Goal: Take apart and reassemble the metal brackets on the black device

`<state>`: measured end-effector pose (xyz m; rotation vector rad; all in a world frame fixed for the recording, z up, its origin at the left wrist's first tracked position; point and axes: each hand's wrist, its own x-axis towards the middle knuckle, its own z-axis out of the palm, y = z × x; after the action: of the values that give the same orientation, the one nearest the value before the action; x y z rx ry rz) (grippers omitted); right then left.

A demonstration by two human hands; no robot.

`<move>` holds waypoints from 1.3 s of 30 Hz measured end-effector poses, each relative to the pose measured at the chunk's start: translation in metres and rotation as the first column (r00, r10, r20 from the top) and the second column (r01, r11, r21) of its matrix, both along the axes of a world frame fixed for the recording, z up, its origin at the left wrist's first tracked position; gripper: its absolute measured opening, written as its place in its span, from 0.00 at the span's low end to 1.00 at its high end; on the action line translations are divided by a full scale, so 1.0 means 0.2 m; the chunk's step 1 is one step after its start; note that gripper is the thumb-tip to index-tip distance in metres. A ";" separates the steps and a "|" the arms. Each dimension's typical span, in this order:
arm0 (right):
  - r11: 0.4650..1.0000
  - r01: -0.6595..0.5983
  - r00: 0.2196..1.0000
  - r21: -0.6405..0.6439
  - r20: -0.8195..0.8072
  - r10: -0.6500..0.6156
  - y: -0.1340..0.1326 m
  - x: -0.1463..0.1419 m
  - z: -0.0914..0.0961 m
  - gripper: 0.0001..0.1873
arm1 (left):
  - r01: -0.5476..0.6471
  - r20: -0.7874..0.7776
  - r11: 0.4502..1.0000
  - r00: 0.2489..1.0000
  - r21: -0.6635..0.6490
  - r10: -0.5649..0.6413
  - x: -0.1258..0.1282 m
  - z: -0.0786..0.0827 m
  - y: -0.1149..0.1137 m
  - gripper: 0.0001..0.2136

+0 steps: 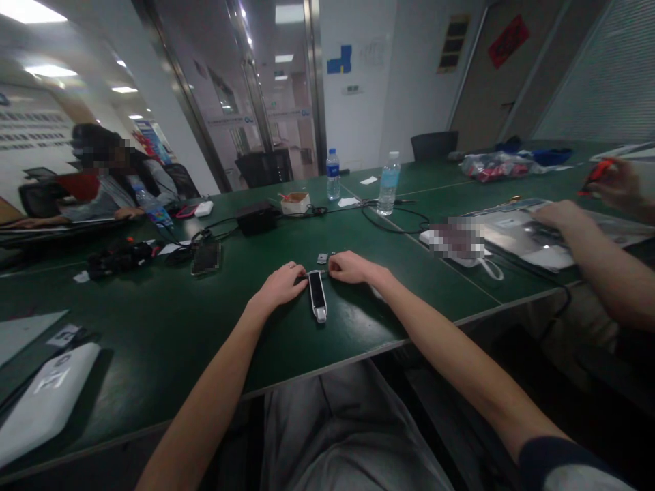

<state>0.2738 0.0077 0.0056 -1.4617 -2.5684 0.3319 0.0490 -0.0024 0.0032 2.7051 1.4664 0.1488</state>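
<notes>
A slim white device with a long dark face [318,292] lies flat on the green table, its narrow end toward me. My left hand [283,283] rests at the left of its far end, fingers bent together by a small dark bit. On the other side, my right hand [351,267] is closed, thumb and fingertips pinched near the device's top right corner. Whatever sits in either set of fingertips is too small to make out. Just beyond the device lies a small silvery piece [322,258].
Water bottles [333,176] and a small open box [295,203] stand farther back. A phone [207,258] and a black box [257,218] with cables lie left. At right, another person's hands [563,217] work over a clear bag. A white case [48,402] lies near left.
</notes>
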 end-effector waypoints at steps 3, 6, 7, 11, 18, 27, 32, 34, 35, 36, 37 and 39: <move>1.000 -0.004 1.000 0.000 -0.002 0.004 0.00 0.00 0.00 0.08 | 0.000 0.003 1.000 1.000 0.000 0.000 0.00 0.01 -0.01 0.13; 1.000 -0.002 1.000 -0.001 -0.004 0.002 -0.01 -0.01 0.00 0.08 | 0.000 0.012 1.000 1.000 -0.008 0.000 0.00 0.01 -0.01 0.13; 1.000 0.000 1.000 0.000 -0.006 0.000 -0.01 -0.01 0.01 0.08 | 0.000 0.013 1.000 1.000 -0.014 0.000 0.00 0.02 -0.01 0.13; 1.000 0.002 1.000 0.011 -0.019 -0.002 -0.02 -0.01 0.01 0.06 | 0.001 0.016 1.000 1.000 -0.026 0.000 0.00 0.02 -0.02 0.14; 0.999 0.002 1.000 0.032 -0.030 -0.001 -0.01 -0.01 0.00 0.06 | 0.008 0.023 1.000 1.000 0.003 -0.008 -0.01 0.00 0.00 0.13; 0.995 -0.065 0.996 0.075 -0.056 0.069 -0.02 -0.03 0.00 0.08 | 0.014 0.040 0.999 0.999 0.030 -0.015 -0.02 -0.02 0.01 0.11; 0.995 -0.081 0.995 0.061 -0.053 0.084 -0.03 -0.04 0.02 0.08 | 0.028 0.055 0.999 0.998 0.024 -0.029 -0.02 -0.02 0.01 0.11; 0.995 -0.084 0.995 0.056 -0.056 0.087 -0.03 -0.04 0.02 0.08 | 0.035 0.057 0.999 0.998 0.028 -0.036 -0.02 -0.02 0.01 0.11; 0.995 -0.084 0.995 0.052 -0.057 0.087 -0.03 -0.04 0.02 0.09 | 0.037 0.061 0.999 0.997 0.029 -0.039 -0.02 -0.02 0.01 0.11; 0.995 -0.082 0.995 0.051 -0.056 0.085 -0.02 -0.03 0.01 0.09 | 0.041 0.065 0.999 0.997 0.029 -0.042 -0.02 -0.02 0.01 0.11; 0.996 -0.071 0.996 0.058 -0.055 0.074 -0.02 -0.03 0.01 0.09 | 0.044 0.068 0.999 0.997 0.030 -0.046 -0.02 -0.02 0.02 0.12; 0.996 -0.026 0.998 0.091 -0.049 0.031 0.00 -0.01 0.00 0.10 | 0.049 0.070 0.998 0.996 0.034 -0.051 -0.03 -0.02 0.02 0.11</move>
<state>0.2715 0.0077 0.0047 -1.3699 -2.5317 0.2492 0.0437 0.0015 -0.0013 2.7290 1.3877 0.2655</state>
